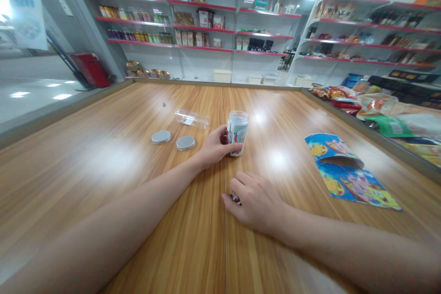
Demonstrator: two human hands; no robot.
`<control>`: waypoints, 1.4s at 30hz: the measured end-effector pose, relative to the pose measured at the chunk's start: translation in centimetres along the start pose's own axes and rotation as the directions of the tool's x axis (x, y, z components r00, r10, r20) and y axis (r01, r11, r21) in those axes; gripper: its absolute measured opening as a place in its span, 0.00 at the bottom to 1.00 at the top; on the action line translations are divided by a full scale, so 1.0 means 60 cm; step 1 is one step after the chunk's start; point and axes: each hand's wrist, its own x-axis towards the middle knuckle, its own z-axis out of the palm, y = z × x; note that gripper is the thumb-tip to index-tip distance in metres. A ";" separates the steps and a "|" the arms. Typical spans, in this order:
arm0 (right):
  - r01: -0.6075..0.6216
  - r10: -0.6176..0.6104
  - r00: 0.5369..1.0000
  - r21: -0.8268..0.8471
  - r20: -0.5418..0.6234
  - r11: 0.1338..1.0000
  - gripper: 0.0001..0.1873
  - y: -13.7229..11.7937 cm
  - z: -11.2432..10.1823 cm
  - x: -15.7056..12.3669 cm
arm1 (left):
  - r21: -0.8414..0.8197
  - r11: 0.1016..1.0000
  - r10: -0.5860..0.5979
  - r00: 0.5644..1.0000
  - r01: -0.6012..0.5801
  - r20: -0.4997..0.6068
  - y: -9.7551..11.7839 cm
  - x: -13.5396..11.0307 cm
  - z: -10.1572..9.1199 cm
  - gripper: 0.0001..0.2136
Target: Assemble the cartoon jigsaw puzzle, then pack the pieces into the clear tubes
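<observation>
— What is being gripped?
— An upright, transparent cylindrical jar with a coloured label is clasped by the left hand on the brown wooden desk.
— And the right hand?
— Curled around tiny dark pieces; whether they are pinched cannot be told.
— The step?
— Steadying and gathering, apparently; secure finger closure is called for.

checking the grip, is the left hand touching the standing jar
Touching: the head view shows the left hand holding the standing jar, thumb across its front.
</observation>
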 end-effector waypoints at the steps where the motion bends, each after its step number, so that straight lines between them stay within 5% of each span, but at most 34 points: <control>1: -0.004 0.004 1.000 0.003 -0.001 1.000 0.12 0.000 0.001 0.000 | -0.001 1.000 -0.001 1.000 0.001 0.004 0.000 0.000 0.000 0.19; 23: 0.189 -0.186 0.981 0.053 -0.051 0.981 0.16 0.009 0.006 0.004 | 0.021 1.000 0.006 1.000 -0.006 0.013 -0.003 0.000 -0.001 0.20; 32: 0.376 -0.343 0.922 0.200 -0.180 0.905 0.15 0.017 0.012 0.007 | 0.016 1.000 -0.004 0.999 0.004 0.037 0.003 0.000 0.002 0.21; 34: 0.347 -0.270 0.927 0.321 -0.261 0.881 0.16 0.017 -0.011 0.026 | 0.011 1.000 0.008 0.999 -0.009 0.049 0.004 0.000 0.003 0.21; 36: 0.213 -0.021 0.929 0.486 -0.370 0.848 0.19 0.020 -0.052 0.064 | 0.003 0.999 0.035 0.997 -0.036 0.067 0.005 0.000 0.003 0.19; 39: 0.100 0.369 0.790 0.696 -0.490 0.711 0.22 0.036 -0.118 0.147 | 0.005 0.998 0.057 0.993 -0.057 0.099 0.008 -0.002 0.002 0.20; 42: 0.167 0.520 0.728 0.851 -0.447 0.497 0.25 0.066 -0.150 0.226 | 0.038 0.998 0.042 0.988 -0.048 0.148 0.010 -0.004 0.002 0.22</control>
